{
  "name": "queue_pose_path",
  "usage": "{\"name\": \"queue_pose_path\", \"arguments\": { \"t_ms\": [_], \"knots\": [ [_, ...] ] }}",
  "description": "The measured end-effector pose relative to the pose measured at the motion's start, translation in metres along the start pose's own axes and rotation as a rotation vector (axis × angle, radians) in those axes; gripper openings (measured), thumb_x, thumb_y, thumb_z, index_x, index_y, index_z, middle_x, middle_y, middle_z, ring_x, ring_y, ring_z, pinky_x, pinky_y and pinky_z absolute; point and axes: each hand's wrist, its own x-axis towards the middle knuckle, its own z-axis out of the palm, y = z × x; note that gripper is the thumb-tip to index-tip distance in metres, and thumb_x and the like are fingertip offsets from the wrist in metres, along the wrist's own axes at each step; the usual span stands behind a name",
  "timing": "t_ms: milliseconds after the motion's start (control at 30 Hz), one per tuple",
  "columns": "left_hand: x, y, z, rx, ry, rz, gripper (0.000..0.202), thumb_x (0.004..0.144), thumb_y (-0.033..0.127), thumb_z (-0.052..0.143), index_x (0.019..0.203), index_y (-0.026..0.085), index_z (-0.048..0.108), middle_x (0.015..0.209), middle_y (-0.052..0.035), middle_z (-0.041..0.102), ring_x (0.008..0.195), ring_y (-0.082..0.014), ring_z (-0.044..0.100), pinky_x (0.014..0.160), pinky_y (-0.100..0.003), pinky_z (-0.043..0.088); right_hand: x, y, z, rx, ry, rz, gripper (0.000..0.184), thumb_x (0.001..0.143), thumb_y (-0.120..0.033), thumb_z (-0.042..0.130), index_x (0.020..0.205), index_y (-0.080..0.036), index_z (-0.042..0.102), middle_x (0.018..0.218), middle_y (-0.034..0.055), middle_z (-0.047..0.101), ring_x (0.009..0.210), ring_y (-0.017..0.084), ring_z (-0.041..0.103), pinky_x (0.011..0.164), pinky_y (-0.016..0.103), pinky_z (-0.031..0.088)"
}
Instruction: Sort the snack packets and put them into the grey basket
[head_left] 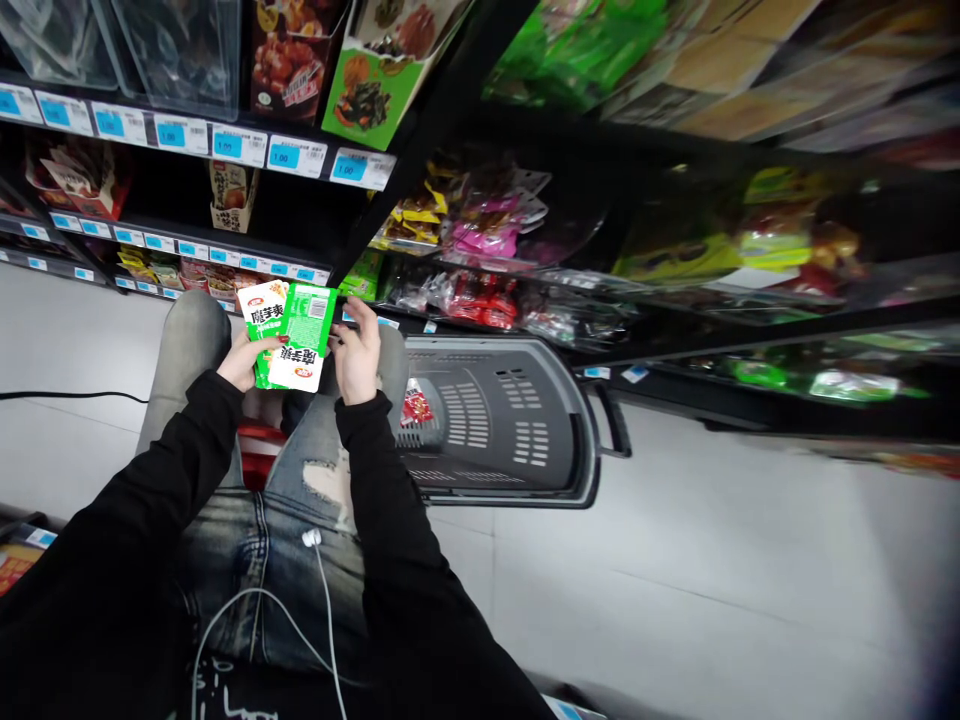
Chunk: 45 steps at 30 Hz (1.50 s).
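My left hand is closed on the lower edge of two green and white snack packets, held up in front of my knees. One packet shows its printed back, the other its front. My right hand touches the right edge of the packets with its fingers curled. Both arms wear black sleeves, and my legs are in torn grey jeans.
A grey shopping basket stands on the floor to the right of my knees, with a red packet inside. Dark shelves of snack bags with blue price tags run ahead and to the right. A white earphone cable hangs over my lap.
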Motion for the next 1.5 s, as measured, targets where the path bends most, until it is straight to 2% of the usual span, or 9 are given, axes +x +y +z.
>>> {"name": "queue_pose_path", "arguments": {
  "t_ms": [100,200,400,567,800,933,1033,1233,1500],
  "knots": [
    [0.002,-0.001,-0.001,-0.004,0.020,0.033,0.038,0.047,0.007,0.075,0.082,0.014,0.060,0.074,-0.0047,0.073,0.089,-0.0297,0.069,0.091,-0.050,0.049,0.000,0.007,0.008,0.068,0.011,0.129,0.033,0.070,-0.046,0.061,0.091,-0.021,0.056,0.077,0.0008,0.059,0.068,0.014,0.055,0.065,0.029,0.047],
    [0.003,-0.001,-0.002,-0.015,0.005,0.041,0.037,0.049,0.008,0.075,0.083,0.014,0.061,0.076,-0.0056,0.073,0.092,-0.0296,0.068,0.093,-0.049,0.047,0.002,0.010,0.009,0.063,0.010,0.116,0.032,0.065,-0.046,0.066,0.074,-0.020,0.051,0.065,-0.0024,0.052,0.064,0.013,0.051,0.063,0.028,0.043],
    [-0.002,0.011,-0.003,-0.125,-0.035,0.003,0.039,0.057,0.009,0.069,0.095,0.011,0.062,0.088,-0.0102,0.073,0.100,-0.0296,0.066,0.099,-0.047,0.044,0.011,0.010,-0.016,-0.084,0.450,0.104,0.015,0.080,-0.035,0.046,0.075,-0.021,0.041,0.067,-0.0024,0.045,0.064,0.012,0.045,0.067,0.027,0.038],
    [-0.005,0.013,-0.003,-0.134,-0.099,-0.119,0.033,0.062,0.009,0.063,0.095,0.010,0.063,0.090,-0.0113,0.073,0.101,-0.0302,0.065,0.101,-0.049,0.043,0.001,0.001,-0.002,-0.114,0.242,0.078,0.014,0.074,-0.033,0.055,0.077,-0.020,0.049,0.066,-0.0025,0.054,0.063,0.014,0.050,0.068,0.028,0.040],
    [-0.001,0.004,-0.007,-0.066,-0.101,-0.075,0.032,0.059,0.004,0.067,0.090,0.012,0.065,0.085,-0.0088,0.074,0.098,-0.0298,0.067,0.102,-0.048,0.043,-0.006,0.000,0.020,-0.057,-0.041,0.070,0.020,0.077,-0.041,0.050,0.079,-0.021,0.053,0.073,-0.0006,0.060,0.071,0.016,0.054,0.069,0.029,0.044],
    [-0.002,0.002,-0.005,0.008,-0.134,-0.080,0.040,0.055,0.004,0.072,0.093,0.013,0.065,0.088,-0.0091,0.074,0.099,-0.0307,0.067,0.100,-0.049,0.044,-0.008,0.001,0.020,-0.131,-0.017,0.060,0.031,0.080,-0.051,0.046,0.075,-0.021,0.055,0.073,0.0008,0.059,0.072,0.017,0.054,0.071,0.030,0.044],
    [-0.003,0.000,-0.003,0.042,-0.139,-0.054,0.040,0.054,0.006,0.074,0.092,0.013,0.064,0.089,-0.0091,0.074,0.098,-0.0306,0.067,0.098,-0.048,0.045,-0.009,0.001,0.021,-0.171,0.036,0.096,0.036,0.069,-0.053,0.063,0.084,-0.021,0.057,0.072,-0.0007,0.057,0.069,0.015,0.053,0.069,0.029,0.044],
    [0.000,0.000,-0.003,0.045,-0.106,-0.041,0.034,0.058,0.014,0.077,0.089,0.014,0.064,0.086,-0.0088,0.073,0.096,-0.0287,0.067,0.096,-0.046,0.046,-0.005,0.003,0.022,0.020,-0.147,0.126,0.055,0.055,-0.050,0.075,0.095,-0.020,0.053,0.074,-0.0031,0.054,0.065,0.011,0.050,0.060,0.025,0.043],
    [-0.001,0.002,0.001,0.020,-0.037,0.000,0.028,0.071,0.027,0.072,0.093,0.015,0.061,0.093,-0.0107,0.073,0.098,-0.0277,0.066,0.096,-0.046,0.047,-0.005,0.004,0.016,0.137,-0.220,0.232,0.041,0.058,-0.039,0.073,0.091,-0.018,0.060,0.070,-0.0040,0.055,0.058,0.009,0.049,0.060,0.027,0.046]
  ]
}}
